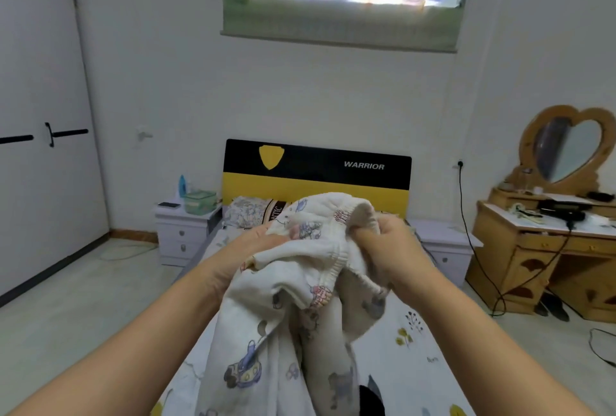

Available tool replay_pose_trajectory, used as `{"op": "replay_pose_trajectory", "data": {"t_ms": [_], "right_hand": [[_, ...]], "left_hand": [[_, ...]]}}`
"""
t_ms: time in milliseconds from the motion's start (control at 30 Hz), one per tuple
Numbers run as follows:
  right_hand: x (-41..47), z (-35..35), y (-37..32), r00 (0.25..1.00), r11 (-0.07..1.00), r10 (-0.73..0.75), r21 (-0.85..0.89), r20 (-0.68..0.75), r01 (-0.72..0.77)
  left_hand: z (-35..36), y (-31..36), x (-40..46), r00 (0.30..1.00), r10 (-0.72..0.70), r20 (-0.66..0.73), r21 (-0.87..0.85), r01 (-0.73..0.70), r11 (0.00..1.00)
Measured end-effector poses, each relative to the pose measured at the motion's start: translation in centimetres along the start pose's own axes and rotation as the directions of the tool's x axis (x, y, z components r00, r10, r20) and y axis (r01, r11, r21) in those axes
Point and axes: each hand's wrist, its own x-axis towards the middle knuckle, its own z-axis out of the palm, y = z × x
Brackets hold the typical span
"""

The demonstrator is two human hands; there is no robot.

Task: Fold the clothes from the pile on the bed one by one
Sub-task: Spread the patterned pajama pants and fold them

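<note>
Item: printed trousers (283,325), white cotton with cartoon figures, elastic waistband (343,249). Held up in the air over the bed (410,342), legs hanging toward the sheet; not yet laid flat, no fold visible.

Left hand (256,242): fingers hidden under the bunched cloth near the waist; it seems to grasp the fabric, though the fingers cannot be seen.

Right hand (376,239): fingers curled, clenched on the waistband edge at the top.

Risks, judged from this position:
- Waistband bunched and partly turned over. If it is laid down so, the fold would come out crooked.
- The two legs hang twisted against each other; without a shake or a pull apart, they may land crossed and need redoing.
- Hems out of view below; they may drag on the dark garment (370,395) at the near edge and pull it along.
- Left grip sits on loose cloth, not on the band; one side may slip and drop.

Beyond: pillow (246,212) at the head of the bed, yellow and black headboard (316,172), nightstand (183,229) to the left, dressing table (540,249) with heart-shaped mirror (566,149) to the right.
</note>
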Motion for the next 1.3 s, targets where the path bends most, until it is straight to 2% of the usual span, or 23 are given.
{"op": "replay_pose_trajectory", "data": {"t_ms": [67, 133, 167, 233, 267, 333, 367, 400, 433, 500, 600, 700, 767, 833, 900, 967, 1033, 1167, 1233, 1300], "right_hand": [[0.3, -0.6, -1.3, 0.998, 0.995, -0.010, 0.094, -0.063, 0.016], [0.7, -1.3, -2.7, 0.999, 0.969, 0.046, 0.244, -0.028, -0.038], [0.8, -1.4, -3.3, 0.996, 0.951, 0.083, 0.298, 0.014, -0.084], [0.8, -1.0, -4.3, 0.985, 0.916, 0.148, 0.364, 0.088, -0.170], [0.8, -0.8, -4.7, 0.978, 0.902, 0.176, 0.380, 0.111, -0.206], [1.1, -0.3, -5.0, 0.968, 0.882, 0.211, 0.401, 0.137, -0.249], [1.3, -0.1, -5.1, 0.965, 0.875, 0.220, 0.409, 0.143, -0.260], [1.4, 0.0, -5.0, 0.962, 0.869, 0.232, 0.413, 0.145, -0.272], [1.6, 0.1, -4.8, 0.960, 0.867, 0.243, 0.413, 0.141, -0.280], [1.7, 0.3, -4.6, 0.956, 0.862, 0.258, 0.413, 0.141, -0.293], [1.9, 0.3, -4.3, 0.949, 0.856, 0.285, 0.410, 0.132, -0.314], [2.0, -0.4, -3.8, 0.950, 0.874, 0.295, 0.375, 0.098, -0.310], [2.0, -1.3, -3.2, 0.951, 0.888, 0.300, 0.341, 0.073, -0.307], [2.0, -2.4, -2.4, 0.952, 0.911, 0.301, 0.279, 0.056, -0.304], [2.0, -3.5, -1.3, 0.949, 0.933, 0.310, 0.175, 0.058, -0.316], [1.9, -4.4, -0.1, 0.939, 0.939, 0.329, 0.066, 0.099, -0.337], [1.9, -5.0, 0.9, 0.927, 0.940, 0.337, -0.007, 0.167, -0.340], [1.7, -6.0, 2.7, 0.877, 0.931, 0.333, 0.027, 0.348, -0.364], [1.3, -6.4, 3.3, 0.844, 0.924, 0.286, 0.105, 0.454, -0.369], [0.8, -6.5, 3.7, 0.841, 0.936, 0.218, 0.138, 0.496, -0.324]], "left_hand": [[-0.3, -0.7, -0.6, 0.997, -0.075, -0.022, -0.026, 0.074, 0.997], [-0.3, -1.7, -1.3, 0.988, -0.118, -0.099, -0.017, 0.117, 0.993], [-0.2, -2.2, -1.4, 0.979, -0.140, -0.146, 0.024, 0.145, 0.989], [1.0, -2.8, -1.5, 0.955, -0.111, -0.274, 0.234, 0.178, 0.956], [1.7, -3.1, -1.5, 0.930, -0.048, -0.366, 0.343, 0.182, 0.921], [3.2, -3.4, -1.8, 0.821, 0.195, -0.536, 0.498, 0.121, 0.859], [3.9, -3.4, -2.3, 0.757, 0.337, -0.560, 0.547, 0.032, 0.837], [4.7, -3.4, -2.9, 0.716, 0.461, -0.524, 0.590, -0.085, 0.803], [5.5, -3.3, -3.5, 0.711, 0.540, -0.450, 0.627, -0.180, 0.758], [7.0, -3.8, -4.1, 0.781, 0.538, -0.317, 0.687, -0.202, 0.698], [8.0, -5.4, -3.4, 0.885, 0.331, -0.327, 0.769, 0.046, 0.637], [6.9, -5.8, -2.4, 0.921, 0.196, -0.337, 0.750, 0.137, 0.647], [5.0, -5.6, -2.0, 0.935, 0.115, -0.336, 0.667, 0.150, 0.730], [3.1, -4.7, -1.9, 0.939, 0.022, -0.343, 0.482, 0.156, 0.862], [1.2, -3.6, -2.0, 0.939, -0.037, -0.343, 0.272, 0.137, 0.952], [-0.2, -2.8, -1.9, 0.958, -0.066, -0.278, 0.047, 0.082, 0.995], [-0.9, -2.1, -1.6, 0.970, -0.056, -0.236, -0.103, 0.033, 0.994], [-1.7, -1.6, -0.8, 0.959, 0.015, -0.284, -0.122, -0.052, 0.991], [-1.8, -1.6, -0.5, 0.950, 0.054, -0.307, -0.078, -0.081, 0.994], [-1.7, -1.6, -0.3, 0.939, 0.079, -0.334, 0.027, -0.074, 0.997]]}}
